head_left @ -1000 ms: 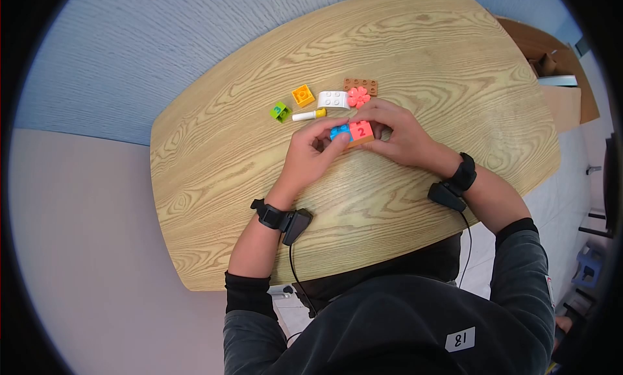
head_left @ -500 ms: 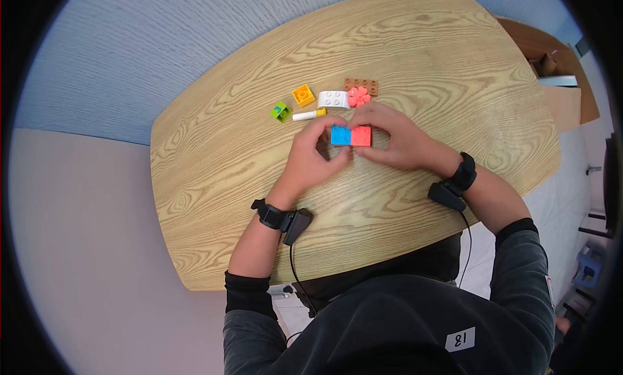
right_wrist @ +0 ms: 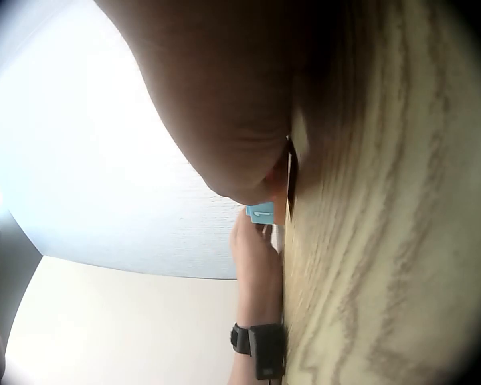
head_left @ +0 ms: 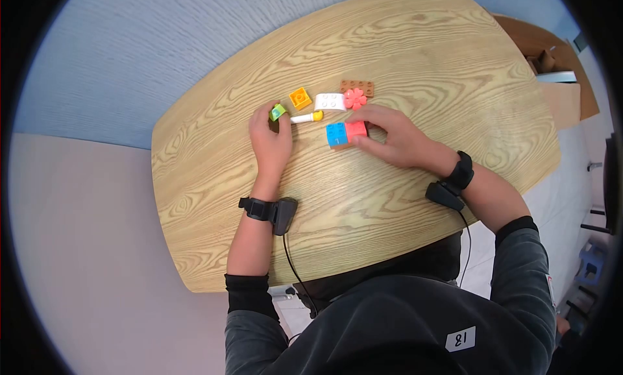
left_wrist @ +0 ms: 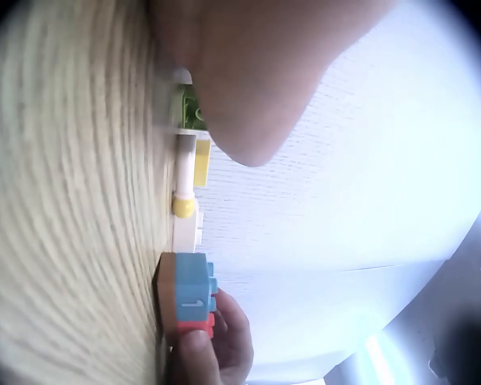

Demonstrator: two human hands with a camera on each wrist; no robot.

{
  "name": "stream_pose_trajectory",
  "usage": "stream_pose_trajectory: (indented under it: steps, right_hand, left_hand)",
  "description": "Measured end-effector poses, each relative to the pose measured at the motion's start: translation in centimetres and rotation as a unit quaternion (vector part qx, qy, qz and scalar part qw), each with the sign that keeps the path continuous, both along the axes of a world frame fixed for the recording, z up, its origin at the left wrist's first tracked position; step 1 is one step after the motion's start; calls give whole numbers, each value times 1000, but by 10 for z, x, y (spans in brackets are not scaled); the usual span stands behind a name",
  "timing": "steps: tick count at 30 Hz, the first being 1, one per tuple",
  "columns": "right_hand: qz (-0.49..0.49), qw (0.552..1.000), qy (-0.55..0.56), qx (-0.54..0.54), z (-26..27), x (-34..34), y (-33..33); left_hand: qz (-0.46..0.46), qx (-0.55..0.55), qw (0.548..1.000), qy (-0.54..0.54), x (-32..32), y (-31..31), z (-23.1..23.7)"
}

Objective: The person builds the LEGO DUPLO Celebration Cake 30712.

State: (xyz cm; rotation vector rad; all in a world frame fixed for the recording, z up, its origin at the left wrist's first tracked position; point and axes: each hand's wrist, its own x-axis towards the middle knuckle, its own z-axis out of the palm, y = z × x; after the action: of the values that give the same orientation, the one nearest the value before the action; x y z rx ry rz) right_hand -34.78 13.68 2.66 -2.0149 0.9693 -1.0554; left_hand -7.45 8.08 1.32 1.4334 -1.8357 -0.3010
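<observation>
My left hand [head_left: 269, 145] has its thumb and fingers around a small green brick [head_left: 278, 111] at the left of the group. My right hand [head_left: 402, 140] pinches a red brick [head_left: 355, 129], which sits beside a blue brick [head_left: 336, 133] marked with a 1. Both bricks sit on an orange-brown base [left_wrist: 167, 297], seen side-on close over the wood in the left wrist view. In the right wrist view my own hand hides most of the red brick, while the blue brick [right_wrist: 260, 212] shows past it.
Just beyond the hands lie a white stick with a yellow end [head_left: 306, 118], a yellow brick [head_left: 300, 98], a white curved brick [head_left: 329, 102], a pink flower piece [head_left: 355, 98] and a brown studded brick [head_left: 365, 86]. They rest on a wood-grain table [head_left: 214, 200] against a blue wall.
My left hand has left the blue brick and moved left to the green one. My right hand stays at the red brick, and the joined bricks have tilted slightly.
</observation>
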Motion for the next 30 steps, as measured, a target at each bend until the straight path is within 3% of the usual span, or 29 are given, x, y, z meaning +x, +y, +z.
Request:
stream_pose_trajectory:
  steps: [3, 6, 13, 15, 21, 30]
  right_hand:
    - [-18, 999, -42, 28, -2, 1, 0]
    - [-9, 998, -48, 47, 1, 1, 0]
    - [-7, 996, -70, 52, -3, 0, 0]
    - [-12, 996, -74, 52, -5, 1, 0]
    - [-19, 995, -81, 52, -4, 1, 0]
    - [-2, 992, -99, 72, -4, 2, -1]
  left_hand:
    - [-43, -66, 993, 85, -8, 3, 6]
    - [-83, -21, 980, 180, -23, 21, 13]
    - [-235, 1, 960, 152, -39, 34, 3]
    - [-261, 90, 916, 292, -36, 34, 4]
    - [-298, 27, 949, 102, -45, 44, 25]
    - [-283, -20, 958, 38, -46, 41, 20]
